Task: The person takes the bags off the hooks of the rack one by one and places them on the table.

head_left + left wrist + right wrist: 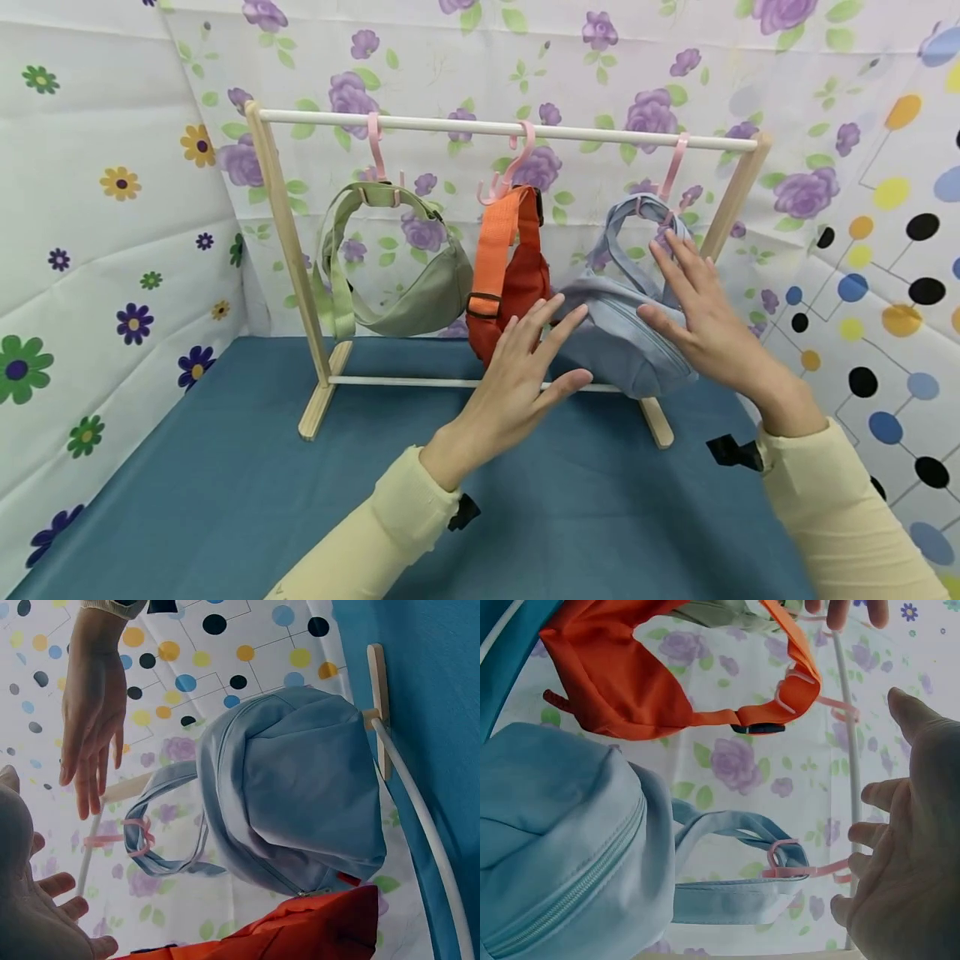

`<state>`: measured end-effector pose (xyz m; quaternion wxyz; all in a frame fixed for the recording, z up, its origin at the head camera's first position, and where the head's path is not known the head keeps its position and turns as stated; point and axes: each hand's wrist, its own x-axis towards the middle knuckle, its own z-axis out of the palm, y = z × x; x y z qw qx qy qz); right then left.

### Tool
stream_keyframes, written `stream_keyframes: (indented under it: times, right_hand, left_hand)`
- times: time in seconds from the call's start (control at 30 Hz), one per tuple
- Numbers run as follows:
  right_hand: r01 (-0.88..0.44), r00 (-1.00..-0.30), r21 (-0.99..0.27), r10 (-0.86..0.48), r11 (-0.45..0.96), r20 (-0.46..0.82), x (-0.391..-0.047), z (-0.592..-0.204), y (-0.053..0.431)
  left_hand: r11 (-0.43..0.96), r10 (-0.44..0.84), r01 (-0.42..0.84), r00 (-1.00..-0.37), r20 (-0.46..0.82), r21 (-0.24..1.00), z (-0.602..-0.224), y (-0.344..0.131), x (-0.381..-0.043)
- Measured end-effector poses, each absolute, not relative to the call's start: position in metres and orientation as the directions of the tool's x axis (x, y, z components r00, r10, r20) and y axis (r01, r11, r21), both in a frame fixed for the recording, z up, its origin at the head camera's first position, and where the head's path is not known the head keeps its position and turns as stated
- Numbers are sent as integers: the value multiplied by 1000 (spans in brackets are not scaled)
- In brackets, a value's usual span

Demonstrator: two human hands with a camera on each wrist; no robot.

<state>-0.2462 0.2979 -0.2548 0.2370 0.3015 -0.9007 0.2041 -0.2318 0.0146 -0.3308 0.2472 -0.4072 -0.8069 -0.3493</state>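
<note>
A light blue bag (626,325) hangs by its straps from a pink hook (675,167) at the right end of the rack. My right hand (701,321) is raised in front of it, fingers spread; the right wrist view shows a gap between fingers and bag. My left hand (517,375), fingers extended, is in front of the gap between the blue bag and an orange-red waist bag (517,275), holding nothing. That waist bag hangs from the middle pink hook (517,158). Leftmost, a sage green waist bag (420,292) hangs from another pink hook (377,146).
The rack has a white top rail (450,125), a lower white rail (405,382) and wooden side posts (281,233). It stands on a blue cloth (247,475). Patterned sheets (112,250) enclose the back and both sides.
</note>
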Motion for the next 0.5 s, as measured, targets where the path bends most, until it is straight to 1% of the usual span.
stream_keyframes:
  times: [0.23, 0.4, 0.5]
  right_hand:
    - [-662, -670, -205, -447, 721, 592, -257, -240, 300]
    - [-639, -694, -233, -419, 733, 585, -261, -223, 300]
    - [-625, -708, -247, -404, 741, 579, -264, -212, 299]
  left_hand:
    - [369, 445, 797, -603, 662, 477, -326, 22, -239]
    - [339, 440, 777, -630, 640, 531, -324, 27, -246]
    - [305, 404, 766, -642, 651, 566, -324, 28, -253]
